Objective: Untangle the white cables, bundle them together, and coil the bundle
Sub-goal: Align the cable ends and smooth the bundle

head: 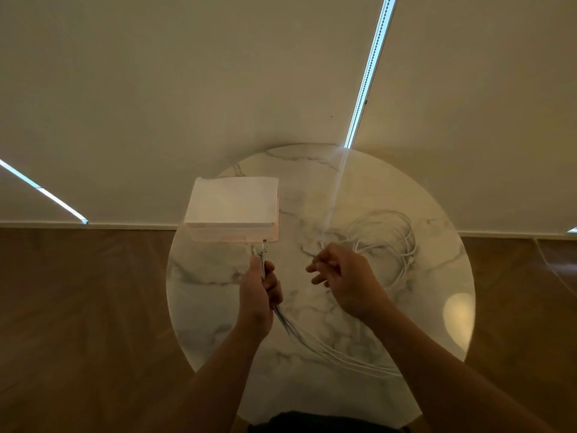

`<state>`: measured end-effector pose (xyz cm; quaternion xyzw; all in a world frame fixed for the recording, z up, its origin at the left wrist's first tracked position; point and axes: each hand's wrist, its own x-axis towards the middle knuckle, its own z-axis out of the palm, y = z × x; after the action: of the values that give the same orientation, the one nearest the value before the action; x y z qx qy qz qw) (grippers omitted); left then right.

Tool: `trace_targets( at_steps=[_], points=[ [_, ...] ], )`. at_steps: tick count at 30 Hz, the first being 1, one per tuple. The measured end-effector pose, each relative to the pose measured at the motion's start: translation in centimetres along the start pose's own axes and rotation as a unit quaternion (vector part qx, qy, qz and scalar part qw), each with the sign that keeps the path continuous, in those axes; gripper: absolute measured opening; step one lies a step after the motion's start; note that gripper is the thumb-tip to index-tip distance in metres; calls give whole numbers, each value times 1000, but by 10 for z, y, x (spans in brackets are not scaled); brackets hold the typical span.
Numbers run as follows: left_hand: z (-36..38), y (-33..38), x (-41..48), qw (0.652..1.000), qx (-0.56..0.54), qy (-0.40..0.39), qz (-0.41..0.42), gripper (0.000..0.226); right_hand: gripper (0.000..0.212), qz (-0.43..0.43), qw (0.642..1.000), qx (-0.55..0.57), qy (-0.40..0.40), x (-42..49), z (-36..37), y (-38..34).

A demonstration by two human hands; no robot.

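Over the round table (443,332) I'm bundling: my left hand (259,295) clamps the gathered cable ends (264,246), my right hand (346,276) pinches a strand from the loose white cables (390,235). Next, bring that strand across.

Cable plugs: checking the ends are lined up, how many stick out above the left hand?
1 clear plug, just above the left hand; others may be hidden.
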<state>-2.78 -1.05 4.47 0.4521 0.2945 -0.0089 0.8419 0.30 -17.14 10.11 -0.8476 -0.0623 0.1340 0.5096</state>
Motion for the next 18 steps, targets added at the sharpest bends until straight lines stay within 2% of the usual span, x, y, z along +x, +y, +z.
trace_targets(
  at_steps=[3,7,9,13,18],
  points=[
    [1,-4,-1,999,32,-13,18,44,10,-68,993,-63,78,-4,5,-5],
    [5,-6,-5,993,91,-46,53,42,22,-69,983,-163,44,-6,23,-16],
    [5,-7,-6,990,109,-58,64,44,23,-44,987,-151,33,-5,29,-21],
    [5,-9,-5,982,147,-80,86,48,3,5,994,-99,46,-4,36,-24],
    [10,-7,-12,977,173,-74,99,46,15,-21,984,-155,88,0,40,-24]
  ],
)
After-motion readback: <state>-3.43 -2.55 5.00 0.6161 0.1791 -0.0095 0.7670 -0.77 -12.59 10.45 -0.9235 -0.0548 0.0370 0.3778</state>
